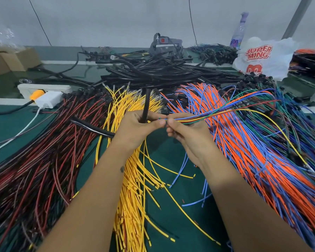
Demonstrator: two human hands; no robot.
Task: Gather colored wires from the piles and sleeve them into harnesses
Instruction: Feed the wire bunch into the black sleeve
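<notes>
Taking the yellow wire pile [133, 179] as the landmark, the only bare stretch of green table [173, 206] lies just to its right, a narrow wedge between it and the orange-and-blue wire pile [253, 151]. A few loose yellow and blue strands cross that wedge. To the landmark's left, the red-and-black wire pile [40, 160] runs to the frame's left and bottom edges. Beyond the landmark's far end lies a heap of black sleeving tubes [162, 73].

Above the landmark's upper part, the left hand [136, 126] curls its fingers round a black sleeve tube [146, 104] that stands nearly upright out of the fist; its thumb and forefinger pinch toward the wire ends. A second black tube [93, 129] lies flat just left of that hand. The right hand [185, 131], just right of the left, pinches a thin bundle of gathered wires [207, 116] near its tips: blue, green, yellow, red and orange strands together. The bundle trails off rightward over the orange-and-blue pile, and one yellow strand droops from it. The two hands nearly touch at the bundle's tips.

Far right of the landmark, a white plastic bag [262, 59] carries red lettering reading "SUPER MING". A bottle [239, 31] behind it has a purple label, not legible. Left of the landmark sit a white power strip [44, 88] and cardboard boxes [9, 60].
</notes>
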